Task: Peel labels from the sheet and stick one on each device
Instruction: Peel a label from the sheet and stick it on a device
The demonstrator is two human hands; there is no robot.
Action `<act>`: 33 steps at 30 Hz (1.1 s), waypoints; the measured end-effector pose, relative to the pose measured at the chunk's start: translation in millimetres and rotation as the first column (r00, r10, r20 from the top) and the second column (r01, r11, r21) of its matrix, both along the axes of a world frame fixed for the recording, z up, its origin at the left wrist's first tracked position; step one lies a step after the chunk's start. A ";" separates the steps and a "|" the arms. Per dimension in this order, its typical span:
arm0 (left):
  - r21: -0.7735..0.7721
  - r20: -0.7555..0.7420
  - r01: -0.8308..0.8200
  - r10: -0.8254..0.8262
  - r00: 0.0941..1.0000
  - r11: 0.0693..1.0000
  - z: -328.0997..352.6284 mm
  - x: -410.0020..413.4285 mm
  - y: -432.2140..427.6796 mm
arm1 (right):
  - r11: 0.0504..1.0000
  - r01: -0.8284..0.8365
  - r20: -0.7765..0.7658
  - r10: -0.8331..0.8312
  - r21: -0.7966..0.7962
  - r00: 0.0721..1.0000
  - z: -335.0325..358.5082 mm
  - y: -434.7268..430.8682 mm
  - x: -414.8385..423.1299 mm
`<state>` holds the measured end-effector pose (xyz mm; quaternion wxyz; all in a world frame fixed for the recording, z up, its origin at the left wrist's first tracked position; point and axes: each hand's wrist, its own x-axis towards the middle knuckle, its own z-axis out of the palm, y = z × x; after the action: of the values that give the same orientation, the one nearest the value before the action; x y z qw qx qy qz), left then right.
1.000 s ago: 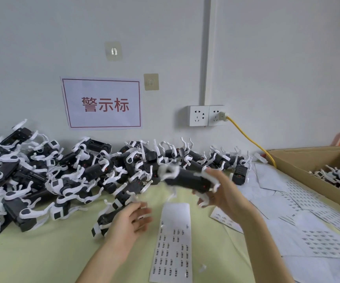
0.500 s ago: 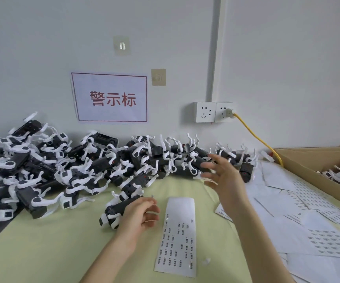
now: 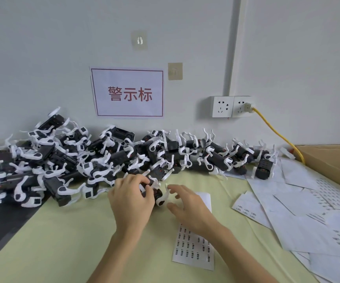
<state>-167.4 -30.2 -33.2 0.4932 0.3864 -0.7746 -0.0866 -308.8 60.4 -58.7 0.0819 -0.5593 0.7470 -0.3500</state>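
risk entry: left hand fingers curled on one device, right hand fingers spread over label sheet; its white clips may snag the pile.

Two hands, two wall sockets, one red-lettered sign, one cardboard box, devices too heaped to count

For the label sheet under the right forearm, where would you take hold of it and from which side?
Take the label sheet by its near bare edge, coming from the person's side. It lies flat on the table; the right hand covers its far end, and the near rows are still full, so the margin probably gives a grip that spares the labels.
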 end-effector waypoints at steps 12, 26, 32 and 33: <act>0.235 -0.609 0.301 -0.101 0.787 0.924 1.2 -2.1 -3.1 | 0.961 0.065 0.127 -0.032 -0.269 0.991 3.2 2.3 -1.0; 0.425 -0.827 0.869 -0.280 0.487 0.255 8.9 -7.7 -1.7 | 0.835 0.318 0.632 0.045 -0.448 0.774 30.4 17.2 -18.6; 0.459 -0.865 0.860 -0.106 0.490 0.224 3.0 -8.8 -6.4 | 0.885 0.247 0.431 -0.059 -0.396 0.901 26.5 16.9 -15.8; 0.463 -0.868 0.859 -0.087 0.489 0.216 1.6 -8.6 -7.1 | 0.901 0.221 0.389 -0.064 -0.374 0.919 25.4 16.3 -13.9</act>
<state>-176.0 -37.3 -31.6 0.3933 0.2243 -0.4374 -0.7770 -322.7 76.7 -33.3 0.0747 -0.4312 0.6676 -0.6023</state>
